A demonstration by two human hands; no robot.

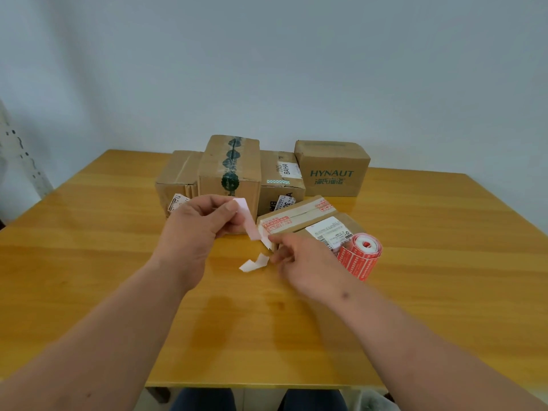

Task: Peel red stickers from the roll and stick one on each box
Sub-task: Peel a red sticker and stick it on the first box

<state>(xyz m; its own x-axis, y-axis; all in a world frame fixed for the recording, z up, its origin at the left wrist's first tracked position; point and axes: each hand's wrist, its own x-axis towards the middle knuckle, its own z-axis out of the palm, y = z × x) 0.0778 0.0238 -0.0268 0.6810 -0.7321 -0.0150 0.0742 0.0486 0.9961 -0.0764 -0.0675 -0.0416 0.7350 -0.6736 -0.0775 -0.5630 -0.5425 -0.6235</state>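
My left hand [201,221] pinches the upper end of a peeled strip [247,221], pale on the side facing me, between thumb and forefinger. My right hand [299,262] pinches the white backing paper [254,264] at the strip's lower end, just in front of a flat cardboard box [302,221] that carries red stickers on top. The red sticker roll [360,256] lies on its side to the right of my right hand, leaning against that flat box. Behind stand several cardboard boxes: a low one [178,179], a tall one with green tape [229,167], one with labels [280,185] and a HYNAUT box [333,170].
The wooden table [118,262] stretches wide on both sides and toward me. A pale wall rises behind the boxes. At the table's front edge, my knees show below.
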